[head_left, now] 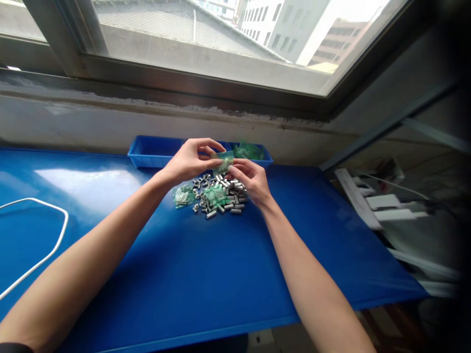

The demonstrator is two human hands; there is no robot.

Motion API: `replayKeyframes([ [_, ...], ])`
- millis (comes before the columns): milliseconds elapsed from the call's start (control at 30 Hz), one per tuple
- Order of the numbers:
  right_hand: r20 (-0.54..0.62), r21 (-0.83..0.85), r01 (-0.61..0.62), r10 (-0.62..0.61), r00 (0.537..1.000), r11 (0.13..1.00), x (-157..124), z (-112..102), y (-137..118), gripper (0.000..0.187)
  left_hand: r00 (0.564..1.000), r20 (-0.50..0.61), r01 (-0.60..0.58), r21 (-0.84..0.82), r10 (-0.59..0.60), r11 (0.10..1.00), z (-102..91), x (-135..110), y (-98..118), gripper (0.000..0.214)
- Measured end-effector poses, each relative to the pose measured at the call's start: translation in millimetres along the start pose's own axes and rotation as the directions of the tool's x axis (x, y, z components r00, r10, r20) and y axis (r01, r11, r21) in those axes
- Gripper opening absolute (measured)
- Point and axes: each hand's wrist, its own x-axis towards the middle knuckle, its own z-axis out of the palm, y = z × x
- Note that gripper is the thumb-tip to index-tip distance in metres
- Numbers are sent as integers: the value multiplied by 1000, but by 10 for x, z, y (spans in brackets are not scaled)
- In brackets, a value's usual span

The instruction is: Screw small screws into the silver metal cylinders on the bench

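Between both hands, above a heap of metal parts, is a small green-tinted clear plastic bag [225, 161]. My left hand [195, 158] pinches its left side, with fingers closed. On its right edge, the fingers of my right hand [253, 179] are closed too. Below lie loose screws [200, 182] and short metal standoffs [235, 206], several of each. Another green bag [216, 195] rests on top of the heap. A bag with metal parts inside [184, 195] lies at the heap's left edge.
Behind the hands, a long blue divided bin [152, 160] stands against the wall; its right compartment holds green plastic bags [247, 149]. A white cable [59, 240] curves over the blue table [191, 284] at left. White metal pieces [386, 208] sit beyond the table's right edge.
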Motion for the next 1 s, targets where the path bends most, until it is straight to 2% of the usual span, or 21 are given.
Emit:
replayKeyframes([
  [133, -43, 160, -50, 57, 997, 986, 3, 1, -12, 31, 996, -25, 73, -220, -81, 973, 98, -9, -90, 56],
  [267, -65, 197, -58, 72, 995, 979, -1, 3, -33, 30, 993, -29, 98, -288, -111, 953, 147, -10, -115, 58],
  [333, -95, 181, -37, 55, 994, 983, 16, -5, -24, 30, 993, -36, 103, -233, -114, 967, 151, -7, -110, 60],
  [400, -186, 142, 11, 16, 982, 990, 56, -43, -2, 30, 993, -49, 98, -105, -103, 990, 141, -5, -104, 63],
  [467, -326, 72, 74, -47, 944, 995, 114, -128, 26, 29, 997, -41, 74, 89, -71, 993, 119, -9, -103, 58],
  [533, -449, -39, 124, -128, 884, 992, 183, -261, 46, 27, 999, 20, 22, 278, -28, 960, 91, -15, -109, 46],
  [600, -494, -177, 142, -213, 843, 974, 249, -421, 53, 24, 996, 90, -40, 396, 4, 917, 70, -20, -122, 37],
  [667, -479, -342, 137, -298, 825, 930, 303, -568, 54, 21, 992, 124, -81, 449, 28, 890, 64, -24, -132, 34],
  [767, -423, -507, 100, -348, 837, 856, 362, -702, 84, 19, 989, 143, -103, 479, 39, 872, 80, -30, -127, 33],
  [867, -473, -460, 72, -313, 824, 885, 406, -725, 176, 24, 987, 157, -100, 500, 24, 860, 104, -38, -107, 33],
  [933, -543, -386, 39, -261, 798, 922, 422, -710, 251, 28, 987, 163, -95, 510, 13, 855, 114, -43, -100, 33],
  [1000, -587, -381, -8, -235, 775, 924, 420, -689, 305, 31, 986, 169, -96, 517, 8, 851, 119, -44, -103, 33],
])
